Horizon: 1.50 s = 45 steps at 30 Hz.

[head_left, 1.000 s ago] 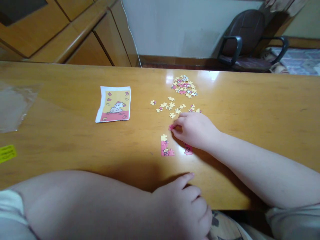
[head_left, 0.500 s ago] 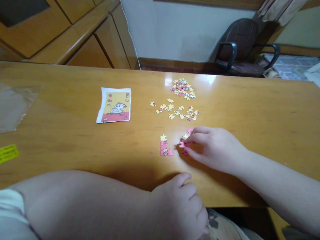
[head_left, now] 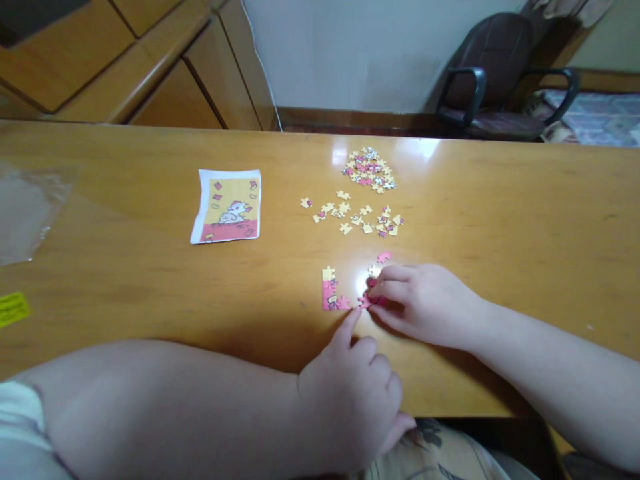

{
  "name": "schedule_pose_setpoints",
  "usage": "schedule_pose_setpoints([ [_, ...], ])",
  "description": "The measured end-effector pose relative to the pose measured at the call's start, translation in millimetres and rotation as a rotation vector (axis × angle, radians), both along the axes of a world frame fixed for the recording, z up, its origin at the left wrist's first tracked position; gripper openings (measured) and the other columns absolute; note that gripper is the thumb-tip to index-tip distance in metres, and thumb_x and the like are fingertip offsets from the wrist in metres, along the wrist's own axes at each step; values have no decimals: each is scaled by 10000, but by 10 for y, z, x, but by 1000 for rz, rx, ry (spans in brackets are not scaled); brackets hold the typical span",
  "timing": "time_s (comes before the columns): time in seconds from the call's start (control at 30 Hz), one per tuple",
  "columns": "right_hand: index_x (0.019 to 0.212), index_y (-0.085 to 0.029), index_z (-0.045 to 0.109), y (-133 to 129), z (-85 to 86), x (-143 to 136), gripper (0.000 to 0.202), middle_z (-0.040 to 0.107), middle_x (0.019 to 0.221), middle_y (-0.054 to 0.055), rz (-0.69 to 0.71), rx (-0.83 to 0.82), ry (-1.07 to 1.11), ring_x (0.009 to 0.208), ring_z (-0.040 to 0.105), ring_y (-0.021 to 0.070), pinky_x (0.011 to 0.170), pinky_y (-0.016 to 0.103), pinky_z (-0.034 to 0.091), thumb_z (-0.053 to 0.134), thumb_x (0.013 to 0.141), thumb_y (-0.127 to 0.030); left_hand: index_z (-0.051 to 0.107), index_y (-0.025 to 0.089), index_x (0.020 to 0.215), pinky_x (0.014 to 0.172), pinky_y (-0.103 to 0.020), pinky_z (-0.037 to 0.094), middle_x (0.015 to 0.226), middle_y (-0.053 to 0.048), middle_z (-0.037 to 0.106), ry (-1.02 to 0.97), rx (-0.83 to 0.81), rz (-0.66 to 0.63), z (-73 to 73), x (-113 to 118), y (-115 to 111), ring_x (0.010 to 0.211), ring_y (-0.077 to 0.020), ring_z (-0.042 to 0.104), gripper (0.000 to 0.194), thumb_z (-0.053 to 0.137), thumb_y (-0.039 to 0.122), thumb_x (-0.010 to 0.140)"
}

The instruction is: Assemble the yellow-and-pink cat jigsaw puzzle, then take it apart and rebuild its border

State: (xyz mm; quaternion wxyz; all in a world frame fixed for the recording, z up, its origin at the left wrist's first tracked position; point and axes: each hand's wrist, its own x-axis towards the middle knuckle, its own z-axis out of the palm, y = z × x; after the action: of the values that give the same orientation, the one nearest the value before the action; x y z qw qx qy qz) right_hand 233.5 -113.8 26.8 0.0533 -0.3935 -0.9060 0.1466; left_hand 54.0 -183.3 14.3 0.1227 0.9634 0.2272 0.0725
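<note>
On the table, my right hand (head_left: 425, 300) has its fingers closed over pink puzzle pieces (head_left: 364, 302), and its fingertips hide part of them. My left hand (head_left: 355, 387) holds nothing; its index finger is stretched out, the tip at the lower edge of those pieces, while the other fingers curl. Just left of the fingertips lies a joined L-shaped corner of yellow and pink puzzle pieces (head_left: 329, 290), with a small gap between it and the pieces under my right hand. A loose pink puzzle piece (head_left: 384, 257) and a pale yellow piece (head_left: 373, 271) lie above my right fingers.
Loose, mostly yellow puzzle pieces (head_left: 344, 208) are spread farther back, with a heaped pile of pieces (head_left: 370, 170) behind them. A printed reference picture (head_left: 230, 207) lies to the left. A clear plastic bag (head_left: 30, 213) and a yellow label (head_left: 14, 309) are at far left.
My left hand has moved up, its index finger now stretched to the pieces. My right hand has lowered the pink piece toward the table, slightly nearer to me.
</note>
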Motion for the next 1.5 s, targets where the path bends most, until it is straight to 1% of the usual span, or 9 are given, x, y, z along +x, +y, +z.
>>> schedule_pose_setpoints([
  [0.2,895,-194,733,-7,11,2,268,670,823,61,10,2,-8,744,604,146,647,255,410,496,905,-321,677,176,787,1068,-599,239,665,-25,644,-21,14,4,-41,3,9,713,-191,554,389,525,529,845],
  [0.47,879,-185,723,-9,48,22,271,667,829,59,20,2,6,737,596,147,645,259,413,505,901,-345,675,172,794,1071,-592,225,677,-30,647,-8,3,8,-42,7,15,738,-195,559,418,520,557,842],
  [0.6,836,-181,716,-16,53,46,280,659,809,61,71,23,30,713,579,138,643,260,411,470,909,-294,668,168,776,1057,-581,255,667,-29,642,-40,20,7,-62,0,8,731,-198,560,416,534,558,832],
  [0.77,845,-184,716,-23,24,53,255,663,838,62,138,-7,64,711,586,135,663,263,434,474,887,-252,673,164,784,1041,-577,282,667,-34,645,-50,22,2,-78,0,5,740,-203,572,427,528,562,834],
  [0.9,844,-179,715,-21,11,53,257,661,823,64,140,-18,73,710,588,138,663,263,442,472,886,-248,675,164,795,1032,-577,288,676,-38,649,-33,25,10,-74,4,1,733,-202,569,438,528,576,829],
  [1.17,792,-163,709,-1,39,58,297,651,783,65,137,-5,100,680,569,137,644,264,437,440,891,-238,674,169,766,1030,-565,296,662,-33,640,-43,28,21,-78,10,9,730,-205,571,434,548,581,813],
  [1.3,816,-176,714,-2,27,52,277,655,797,57,153,-15,88,671,568,132,636,261,427,453,886,-237,677,165,777,1017,-576,310,667,-38,645,-40,26,20,-83,9,10,735,-211,576,442,541,583,819],
  [1.5,875,-186,714,-10,7,46,250,664,847,69,142,0,73,728,586,136,662,258,430,470,888,-242,684,164,778,1018,-580,319,666,-43,650,-32,22,21,-83,13,14,735,-214,581,445,546,585,815],
])
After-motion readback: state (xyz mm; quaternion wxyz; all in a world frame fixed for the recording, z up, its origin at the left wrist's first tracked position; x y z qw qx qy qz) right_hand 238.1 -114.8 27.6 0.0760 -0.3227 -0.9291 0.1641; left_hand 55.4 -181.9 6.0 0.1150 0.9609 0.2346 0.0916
